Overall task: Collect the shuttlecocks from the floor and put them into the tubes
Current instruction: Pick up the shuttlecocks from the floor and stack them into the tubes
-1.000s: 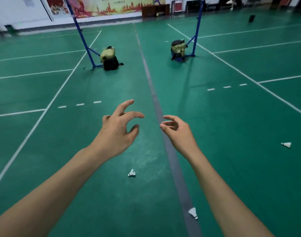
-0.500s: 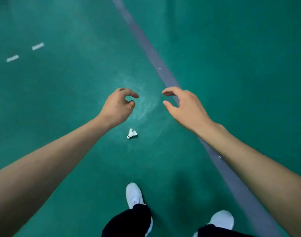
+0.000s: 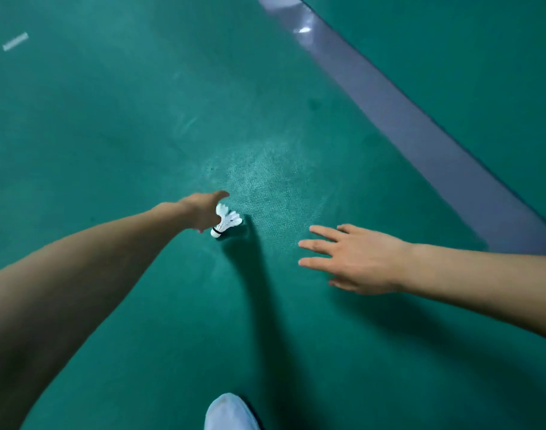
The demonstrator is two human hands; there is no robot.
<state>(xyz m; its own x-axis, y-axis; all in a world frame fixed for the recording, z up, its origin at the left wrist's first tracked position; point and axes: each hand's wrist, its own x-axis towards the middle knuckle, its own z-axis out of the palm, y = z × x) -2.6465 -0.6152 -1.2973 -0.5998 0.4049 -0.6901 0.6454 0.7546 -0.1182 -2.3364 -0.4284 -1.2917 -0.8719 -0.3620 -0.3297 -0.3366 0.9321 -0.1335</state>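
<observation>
The left hand (image 3: 203,214) is down at the middle of the frame, right at the shuttlecock (image 3: 226,224). The white feathers stick out past the hand toward the right, and the cork end with its dark band points down and left. The hand touches the shuttlecock, but the fingers are hidden behind the hand, so it is hard to tell if they pinch it or just touch it. The shuttlecock looks to be on or just above the green floor (image 3: 110,119), with a dark shadow beside it.

The right hand (image 3: 355,259) is at the middle right, apart from the shuttlecock. Its fingers are straight and spread, pointing left, and it holds nothing.

A grey line (image 3: 420,125) runs from the top middle down to the right edge, well away from both hands. A short white dash (image 3: 15,41) sits in the upper left corner. A white shoe (image 3: 230,412) peeks in at the bottom edge, below the shuttlecock. There is wide bare green floor above the hands and between the two arms.
</observation>
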